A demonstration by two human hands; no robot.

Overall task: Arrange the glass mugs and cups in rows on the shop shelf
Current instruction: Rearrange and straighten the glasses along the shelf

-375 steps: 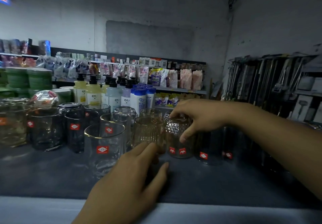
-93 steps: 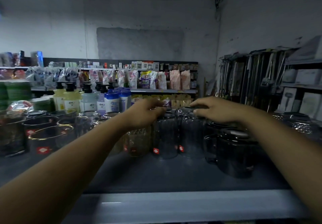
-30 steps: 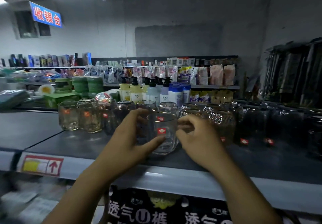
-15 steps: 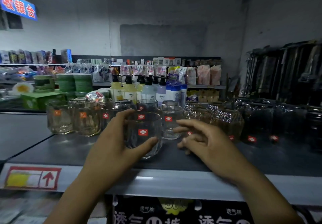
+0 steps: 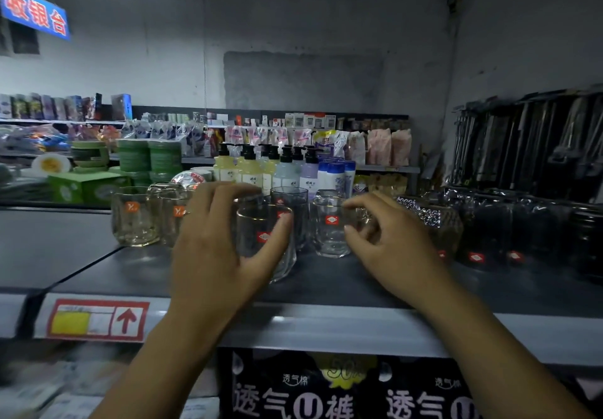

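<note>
On the front part of the dark shop shelf (image 5: 326, 291) there's a clear glass cup (image 5: 266, 245) with a little red sticker, standing upright. The person's left hand (image 5: 212, 255) is wrapped round it, thumb across the front, fingers round the back. Just to its right sits another clear cup (image 5: 328, 229), and the right hand (image 5: 394, 242) is curled up against it, but honestly I can't tell if it's pinching it or only close. Orange-sticker glasses (image 5: 135, 216) stand off to the left, patterned glasses (image 5: 430, 219) and dark mugs (image 5: 489, 232) to the right, pump bottles (image 5: 251, 167) behind.
</note>
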